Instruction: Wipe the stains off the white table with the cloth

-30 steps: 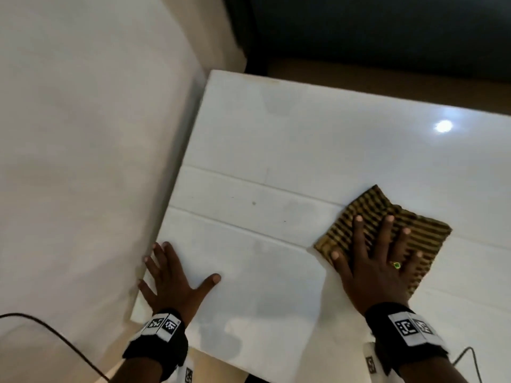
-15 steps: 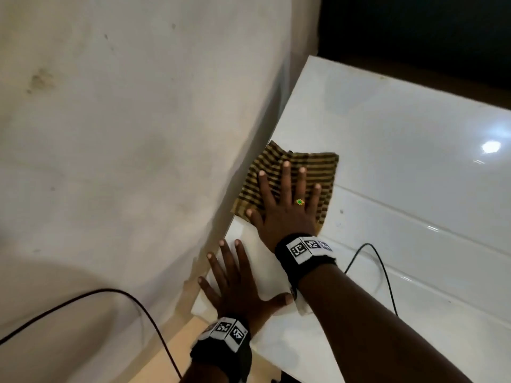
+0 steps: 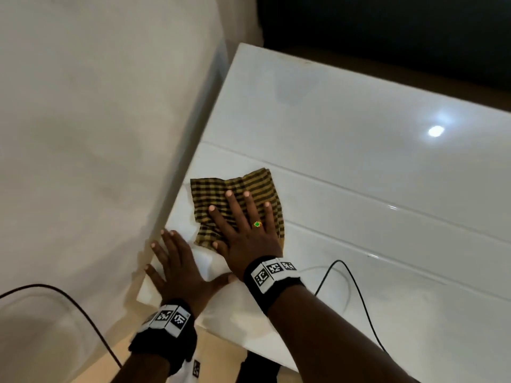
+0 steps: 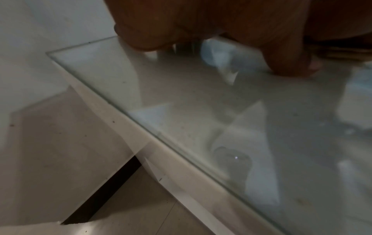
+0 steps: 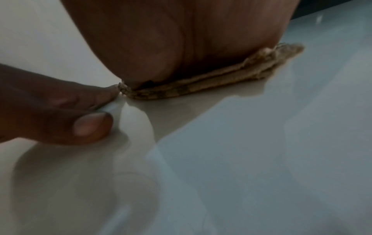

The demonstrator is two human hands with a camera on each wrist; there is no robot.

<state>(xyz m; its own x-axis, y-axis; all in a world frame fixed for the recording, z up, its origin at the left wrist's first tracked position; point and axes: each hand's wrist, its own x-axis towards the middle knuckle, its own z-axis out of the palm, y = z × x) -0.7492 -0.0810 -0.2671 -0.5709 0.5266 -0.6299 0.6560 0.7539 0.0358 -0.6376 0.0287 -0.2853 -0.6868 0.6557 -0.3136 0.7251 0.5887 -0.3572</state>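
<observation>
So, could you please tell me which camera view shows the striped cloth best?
The head view: the whole yellow-and-black striped cloth lies flat under the right hand. The right wrist view shows only its folded edge beneath the palm; the left wrist view shows no clear cloth.

Your bare forearms, a black wristband (image 3: 163,338) with white square-coded marker tiles on your left wrist, a matching band (image 3: 272,283) on your right, a gold ring (image 3: 257,224) with a green stone on your right hand (image 3: 246,239), thin black cable (image 3: 356,294) trailing beside it
</observation>
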